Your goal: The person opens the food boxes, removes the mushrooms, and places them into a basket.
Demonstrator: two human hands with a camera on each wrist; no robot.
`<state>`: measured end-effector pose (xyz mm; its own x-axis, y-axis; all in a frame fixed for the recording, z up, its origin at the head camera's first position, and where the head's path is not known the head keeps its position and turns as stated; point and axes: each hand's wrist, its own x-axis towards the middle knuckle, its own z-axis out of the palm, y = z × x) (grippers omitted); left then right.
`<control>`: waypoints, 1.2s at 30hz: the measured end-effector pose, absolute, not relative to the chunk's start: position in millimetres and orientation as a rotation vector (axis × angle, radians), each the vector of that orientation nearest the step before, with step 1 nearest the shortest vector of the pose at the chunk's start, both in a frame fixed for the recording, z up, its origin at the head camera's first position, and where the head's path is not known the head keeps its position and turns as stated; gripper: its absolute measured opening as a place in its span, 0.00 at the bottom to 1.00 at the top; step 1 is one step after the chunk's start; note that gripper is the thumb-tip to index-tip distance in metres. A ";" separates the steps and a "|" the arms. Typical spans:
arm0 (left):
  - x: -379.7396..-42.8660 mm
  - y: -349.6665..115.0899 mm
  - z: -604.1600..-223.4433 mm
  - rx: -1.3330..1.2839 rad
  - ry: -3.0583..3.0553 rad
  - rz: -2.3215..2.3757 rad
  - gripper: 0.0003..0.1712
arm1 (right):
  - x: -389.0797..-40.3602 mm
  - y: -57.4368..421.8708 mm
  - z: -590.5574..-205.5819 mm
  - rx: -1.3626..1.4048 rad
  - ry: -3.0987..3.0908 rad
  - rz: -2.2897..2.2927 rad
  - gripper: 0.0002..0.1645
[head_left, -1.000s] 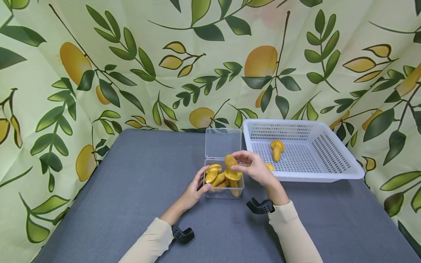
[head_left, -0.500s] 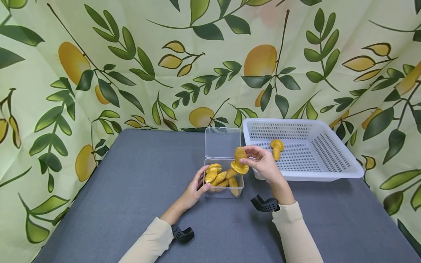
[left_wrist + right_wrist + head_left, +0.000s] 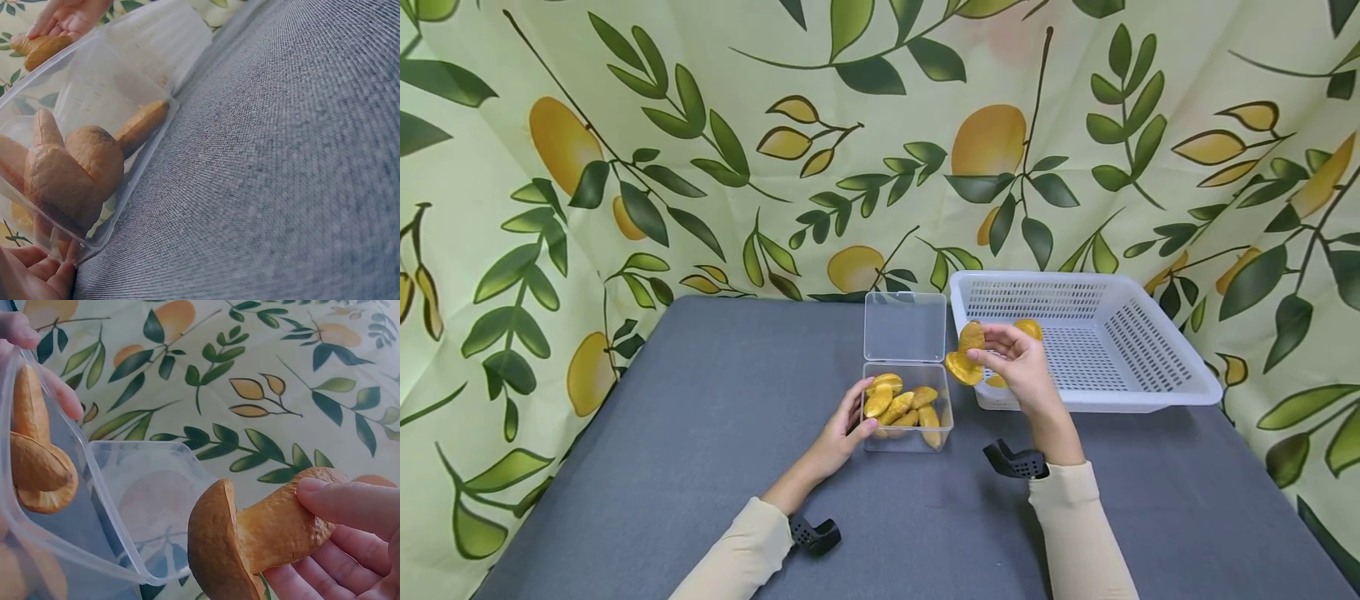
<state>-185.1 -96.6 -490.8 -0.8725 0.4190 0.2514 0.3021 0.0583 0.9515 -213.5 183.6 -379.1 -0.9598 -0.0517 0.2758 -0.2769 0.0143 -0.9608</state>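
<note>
My right hand (image 3: 1018, 362) pinches a yellow-brown toy mushroom (image 3: 275, 531) by its stem, thumb on one side and fingers on the other, cap pointing down. It hangs between the clear plastic box (image 3: 904, 442) and the white basket (image 3: 1180, 388), overlapping the basket's near-left corner in the head view. Several mushrooms (image 3: 898, 407) lie piled in the box. Its hinged lid (image 3: 905, 327) is laid back behind it. My left hand (image 3: 841, 429) grips the box at its left side, thumb at the front-left corner.
Inside the perforated basket lies another mushroom (image 3: 1028, 329), partly hidden by my right hand. A yellow piece (image 3: 996, 381) shows near the basket's front wall. A grey cloth (image 3: 737, 367) covers the table, and a leaf-and-fruit printed curtain (image 3: 715, 208) hangs behind and beside it.
My right hand has lifted the mushroom out of the box and carried it right, toward the basket. The left hand stays on the box.
</note>
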 end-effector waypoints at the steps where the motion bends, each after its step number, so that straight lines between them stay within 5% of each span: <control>1: -185.0 -96.7 -490.7 0.758 2.215 1.953 0.37 | -213.4 185.2 -378.8 0.332 -2.109 2.069 0.23; 36: -184.8 -96.4 -491.1 0.765 2.214 1.954 0.36 | -225.1 213.1 -389.5 -0.160 -1.874 2.202 0.15</control>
